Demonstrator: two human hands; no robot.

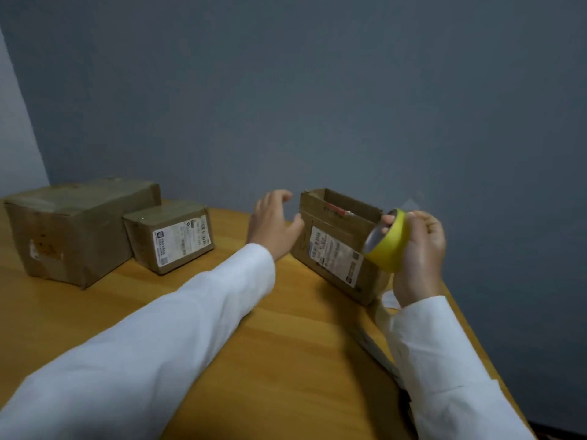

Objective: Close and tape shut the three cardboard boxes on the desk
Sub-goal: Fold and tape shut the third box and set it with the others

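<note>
Open box (338, 246) at 2 o'clock, awaiting closure; left hand (273, 223) fingers spread beside it, right hand (419, 249) gripping tape (386, 241) ready.

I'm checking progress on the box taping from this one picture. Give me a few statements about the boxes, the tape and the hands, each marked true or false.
1. The right hand holds the yellow tape roll. True.
2. The box by the tape roll is closed on top. False: its top is open, with something red and white inside.
3. The left hand grips a box flap. False: its fingers are spread and it holds nothing, beside the open box.
4. The large box and the small box stand side by side at the left of the desk, both closed. True.
5. The small box carries no label. False: a white label is on its front.
</note>
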